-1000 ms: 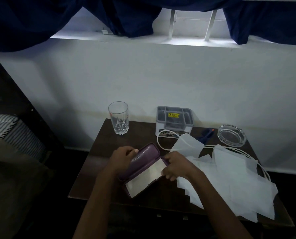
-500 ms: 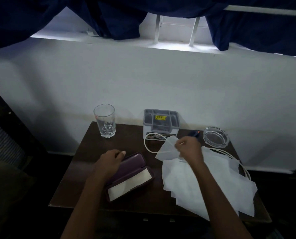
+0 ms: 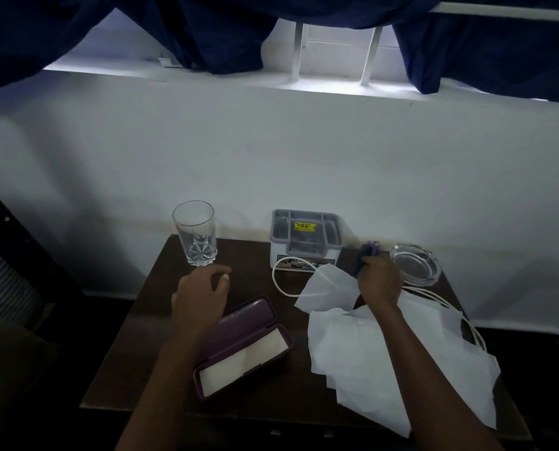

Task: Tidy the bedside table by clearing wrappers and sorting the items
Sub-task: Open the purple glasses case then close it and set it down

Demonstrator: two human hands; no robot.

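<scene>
An open purple case [image 3: 243, 348] with a white lining lies near the front of the dark wooden bedside table [image 3: 249, 278]. My left hand [image 3: 200, 297] hovers just above the case's far end, fingers loosely curled and holding nothing. At the back right, my right hand [image 3: 378, 278] is closed around a small blue object with a red tip [image 3: 368, 249]. Several white tissue sheets [image 3: 369, 349] are spread over the right half of the table. A white cable [image 3: 279, 281] loops beside them and runs under the sheets.
A clear drinking glass [image 3: 195, 234] stands at the back left. A grey compartment organiser [image 3: 306, 237] sits at the back middle against the white wall, and a glass ashtray [image 3: 416, 263] at the back right. A dark bed frame lies to the left.
My right hand left the case, passed over the tissue and reached back to grip the blue object beside the ashtray. My left hand lifted off the case lid. The view shifted.
</scene>
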